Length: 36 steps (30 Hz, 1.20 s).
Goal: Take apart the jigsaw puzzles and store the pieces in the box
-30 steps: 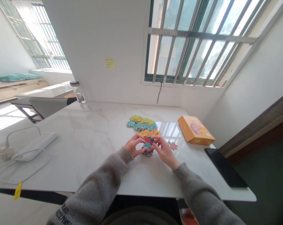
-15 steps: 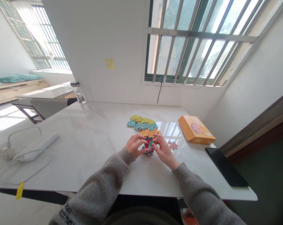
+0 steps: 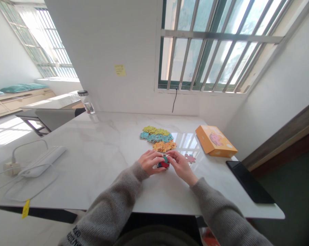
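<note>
Between my two hands is a red, teal and dark blue jigsaw puzzle piece point(image 3: 165, 164), partly covered by fingers. My left hand point(image 3: 151, 162) has its fingers curled round the left side of it. On the other side, my right hand point(image 3: 180, 164) pinches its upper right edge with thumb and fingertips. Below it, edges of more pieces show, mostly hidden. A lone pink puzzle piece point(image 3: 190, 158) lies right of my right hand. Just beyond my hands are orange puzzle pieces point(image 3: 164, 146), then blue pieces point(image 3: 158, 137) and yellow-green pieces point(image 3: 155, 130).
An orange box point(image 3: 215, 140) and a black tablet-like slab point(image 3: 249, 182) lie along the right of the white table point(image 3: 105, 150). On the left are a white power strip point(image 3: 44, 162) with cables and a clear bottle point(image 3: 87, 103). A barred window is ahead.
The piece in my hands has turned: its teal part, formerly at the right, is now at the top with red below. Both hands have shifted slightly and stay on it.
</note>
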Motion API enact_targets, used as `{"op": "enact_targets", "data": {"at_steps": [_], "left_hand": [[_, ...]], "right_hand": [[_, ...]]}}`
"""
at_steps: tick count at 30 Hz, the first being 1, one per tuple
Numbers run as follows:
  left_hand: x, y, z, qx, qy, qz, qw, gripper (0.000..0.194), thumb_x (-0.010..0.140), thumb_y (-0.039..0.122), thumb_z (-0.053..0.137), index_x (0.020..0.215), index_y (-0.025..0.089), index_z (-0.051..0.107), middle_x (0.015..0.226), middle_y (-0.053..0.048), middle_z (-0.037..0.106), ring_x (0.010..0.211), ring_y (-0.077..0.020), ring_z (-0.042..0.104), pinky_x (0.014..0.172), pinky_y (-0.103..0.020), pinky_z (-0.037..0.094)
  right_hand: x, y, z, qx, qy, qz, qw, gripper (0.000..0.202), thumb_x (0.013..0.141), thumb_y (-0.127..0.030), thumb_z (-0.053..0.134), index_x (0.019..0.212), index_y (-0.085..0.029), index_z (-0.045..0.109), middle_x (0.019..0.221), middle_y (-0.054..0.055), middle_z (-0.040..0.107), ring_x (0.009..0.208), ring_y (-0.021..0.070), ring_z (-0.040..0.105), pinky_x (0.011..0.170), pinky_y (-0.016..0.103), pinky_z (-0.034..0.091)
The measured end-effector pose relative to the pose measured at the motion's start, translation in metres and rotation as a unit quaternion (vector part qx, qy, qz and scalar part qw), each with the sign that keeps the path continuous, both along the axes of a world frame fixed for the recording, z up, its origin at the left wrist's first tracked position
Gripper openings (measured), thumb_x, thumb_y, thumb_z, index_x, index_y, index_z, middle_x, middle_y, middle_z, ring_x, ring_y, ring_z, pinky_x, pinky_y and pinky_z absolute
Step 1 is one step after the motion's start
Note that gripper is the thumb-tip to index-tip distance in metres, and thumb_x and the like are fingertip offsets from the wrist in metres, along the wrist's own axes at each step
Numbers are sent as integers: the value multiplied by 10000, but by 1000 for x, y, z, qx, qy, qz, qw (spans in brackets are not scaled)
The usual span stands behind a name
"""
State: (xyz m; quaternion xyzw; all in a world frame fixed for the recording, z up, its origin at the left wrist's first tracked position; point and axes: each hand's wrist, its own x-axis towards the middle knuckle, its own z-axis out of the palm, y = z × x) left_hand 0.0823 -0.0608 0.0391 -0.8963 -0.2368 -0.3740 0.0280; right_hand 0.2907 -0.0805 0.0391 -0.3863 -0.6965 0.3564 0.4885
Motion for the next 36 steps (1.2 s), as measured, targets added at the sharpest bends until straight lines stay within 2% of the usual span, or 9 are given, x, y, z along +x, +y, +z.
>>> {"op": "enact_targets", "data": {"at_steps": [4, 7, 11, 15, 21, 24, 28, 32, 36], "left_hand": [[-26, 12, 10, -36, -43, 46, 997, 330, 838, 426, 693, 1089, 216, 650, 1037, -88, 725, 946, -224, 661, 850, -376, 508], [-67, 28, 12, -96, -62, 64, 991, 361, 840, 443, 689, 1097, 192, 649, 1028, -99, 726, 961, -221, 656, 883, -377, 517], [-126, 47, -6, -179, -29, 100, 978, 372, 810, 525, 677, 993, 202, 688, 982, -76, 727, 915, -220, 660, 883, -386, 527], [-148, 51, -29, -230, 12, 144, 962, 356, 785, 523, 682, 946, 206, 707, 958, -76, 729, 945, -250, 630, 897, -417, 509], [-138, 45, -34, -216, 58, 204, 953, 253, 755, 395, 723, 957, 243, 711, 1043, -49, 704, 1035, -265, 555, 983, -459, 426], [-137, 42, -33, -215, 57, 208, 952, 230, 762, 368, 714, 954, 239, 711, 1060, -50, 676, 1023, -255, 543, 989, -452, 423], [-126, 35, -24, -189, 15, 200, 961, 268, 792, 362, 685, 1013, 210, 684, 1070, -77, 648, 1036, -259, 536, 991, -457, 427], [-90, 25, -2, -159, -28, 147, 976, 233, 854, 314, 609, 1052, 199, 655, 1072, -85, 644, 1043, -248, 548, 995, -451, 434], [-43, 17, 10, -188, -6, 22, 982, 258, 844, 315, 632, 1080, 214, 659, 1075, -79, 658, 1056, -234, 571, 978, -412, 471]], "right_hand": [[3, -3, 5, 51, -61, -63, 995, 190, 947, -351, 512, 1041, -212, 599, 952, 59, 642, 865, 198, 615, 817, 373, 519], [6, -5, 7, 102, -150, -43, 982, 146, 920, -286, 542, 1031, -227, 616, 1041, 76, 596, 1008, 228, 570, 926, 413, 480], [7, -8, 5, 107, -225, 2, 969, 217, 858, -259, 634, 1073, -250, 606, 1102, 84, 531, 1072, 244, 525, 985, 440, 455], [5, -10, 4, 81, -252, 12, 964, 186, 838, -260, 669, 1011, -251, 603, 1024, 68, 518, 977, 231, 533, 940, 443, 476], [3, -9, 4, 75, -247, 11, 966, 108, 843, -232, 647, 936, -234, 591, 970, 52, 518, 920, 212, 533, 893, 416, 486], [1, -9, 3, 81, -241, 9, 967, 112, 832, -229, 658, 916, -228, 584, 944, 45, 519, 906, 207, 538, 873, 401, 492], [-3, -10, 3, 92, -234, 0, 968, 75, 841, -201, 633, 882, -224, 575, 924, 42, 526, 874, 194, 547, 836, 377, 506], [-3, -10, 5, 120, -237, -3, 964, 109, 832, -173, 637, 905, -226, 576, 908, 44, 561, 869, 197, 561, 819, 375, 518], [1, -7, 4, 159, -223, 15, 962, 171, 844, -176, 652, 991, -237, 590, 1032, 66, 625, 948, 210, 595, 861, 392, 527]]}}
